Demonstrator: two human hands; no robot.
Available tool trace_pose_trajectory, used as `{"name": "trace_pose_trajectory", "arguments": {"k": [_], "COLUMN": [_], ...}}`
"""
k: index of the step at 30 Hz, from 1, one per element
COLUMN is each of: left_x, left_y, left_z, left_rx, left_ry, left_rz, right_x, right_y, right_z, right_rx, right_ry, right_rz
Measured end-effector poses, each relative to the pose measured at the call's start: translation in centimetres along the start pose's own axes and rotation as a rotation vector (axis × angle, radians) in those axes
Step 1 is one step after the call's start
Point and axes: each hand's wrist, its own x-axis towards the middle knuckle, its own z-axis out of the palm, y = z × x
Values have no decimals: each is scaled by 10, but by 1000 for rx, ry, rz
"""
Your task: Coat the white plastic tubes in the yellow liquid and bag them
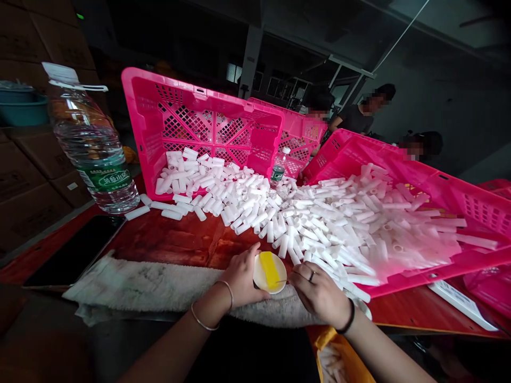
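My left hand point(241, 276) is wrapped round the left side of a small round white dish point(260, 275), thumb below and fingers above. A flat yellow piece point(269, 268) lies across the dish. From the right, my right hand point(317, 290) pinches a thin pointed tool point(282, 281), whose tip touches the lower end of the yellow piece. Most of that tool is hidden by my fingers. Both hands are over a grey fluffy cloth point(159, 282) at the table's front edge. Many short white tubes point(287, 213) are heaped just beyond them.
Pink baskets point(133, 117) lie tipped behind the heap and at the right point(451, 186). A large water bottle point(106, 165) and a phone point(75, 250) are at the left, a small bottle point(278, 173) among the tubes. A yellow bag point(351, 356) hangs below. People sit behind.
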Motion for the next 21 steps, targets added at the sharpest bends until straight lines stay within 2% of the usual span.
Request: {"name": "trace_pose_trajectory", "arguments": {"k": [2, 4, 8, 11, 14, 18, 21], "left_x": [0, 0, 0, 1, 1, 2, 1], "left_y": [0, 0, -2, -3, -1, 2, 2], "left_z": [0, 0, 2, 2, 1, -2, -2], "left_rx": [5, 9, -1, -4, 8, 14, 1], "left_ry": [0, 3, 12, 7, -10, -23, -15], "left_rz": [5, 6, 16, 8, 1, -2, 7], "right_x": [-3, -6, -2, 13, 37, 63, 67], "right_y": [-6, -13, -18, -8, 9, 24, 27], "right_z": [6, 8, -5, -16, -11, 6, 7], "right_rx": [66, 128, 255, 270, 151, 42, 50], "right_ry": [69, 86, -78, -88, -61, -209, -268], "right_rz": [109, 223, 316, 371, 459, 468, 422]}}
